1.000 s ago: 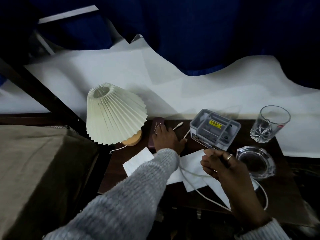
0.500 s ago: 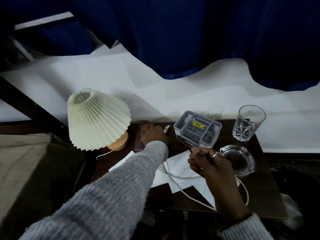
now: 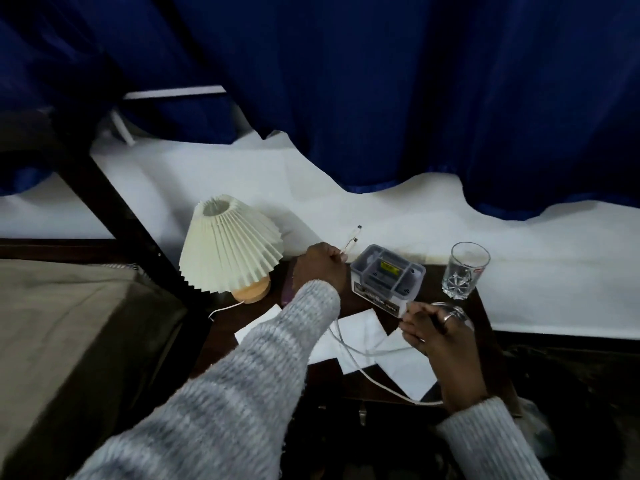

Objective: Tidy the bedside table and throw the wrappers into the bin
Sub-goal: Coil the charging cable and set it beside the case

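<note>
My left hand [image 3: 320,266] is raised at the back of the dark bedside table [image 3: 485,341] and pinches the two plug ends of a white cable [image 3: 349,355]. The plugs stick up past the fingers towards the wall. My right hand [image 3: 434,329] grips another part of the same cable, just in front of a grey organiser box [image 3: 388,277]. The cable loops over several white papers [image 3: 360,332] lying flat on the table. A maroon object [image 3: 287,289] lies partly hidden under my left wrist.
A pleated cream lamp [image 3: 230,245] on a wooden base stands at the table's back left. A drinking glass [image 3: 465,270] is at the back right, with a glass ashtray [image 3: 457,311] mostly behind my right hand. A bed [image 3: 69,341] lies left. Blue curtains hang behind.
My left hand has picked the cable's plug ends off the table and lifted them. My right hand has stayed in front of the box, holding the cable. The camera has tilted up.
</note>
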